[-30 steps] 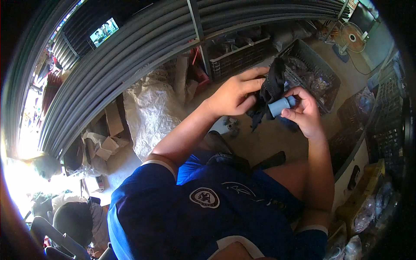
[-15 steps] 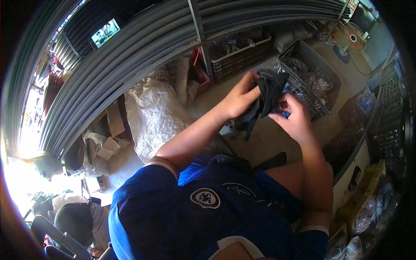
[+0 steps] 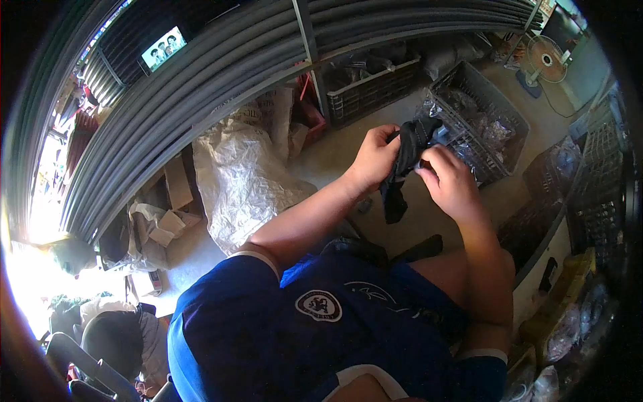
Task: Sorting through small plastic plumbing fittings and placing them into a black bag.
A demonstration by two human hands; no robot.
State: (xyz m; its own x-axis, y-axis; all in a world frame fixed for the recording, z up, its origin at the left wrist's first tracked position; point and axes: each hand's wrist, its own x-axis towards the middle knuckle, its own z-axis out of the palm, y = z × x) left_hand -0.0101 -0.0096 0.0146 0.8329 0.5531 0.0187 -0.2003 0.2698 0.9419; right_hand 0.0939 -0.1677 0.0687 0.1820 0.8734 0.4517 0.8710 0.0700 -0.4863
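A crumpled black cloth [image 3: 407, 149] hangs in front of me, its tail [image 3: 394, 204] dangling lower down. My left hand [image 3: 375, 159] is closed on its left side, thumb over the fabric. From the right, my right hand [image 3: 450, 179] comes up to the cloth with thumb and fingertips pinched together at its edge. Whether those fingertips hold anything besides the cloth is hidden. Both hands are above the floor, just short of a dark plastic crate [image 3: 519, 127] filled with clear plastic packages.
A silvery-white woven sack [image 3: 244, 181] stands to the left. Another dark crate [image 3: 372, 97] sits at the back under racked grey pipes [image 3: 221, 74]. A fan [image 3: 546, 59] stands far right. Nearer on the right is a yellow bin [image 3: 556, 308] beside bagged items. A lit screen [image 3: 163, 48] hangs upper left.
The cloth has been turned and bunched narrower, its tail hanging longer. My left hand has shifted slightly down; my right fingers have curled in against the cloth. The picture on the screen has changed.
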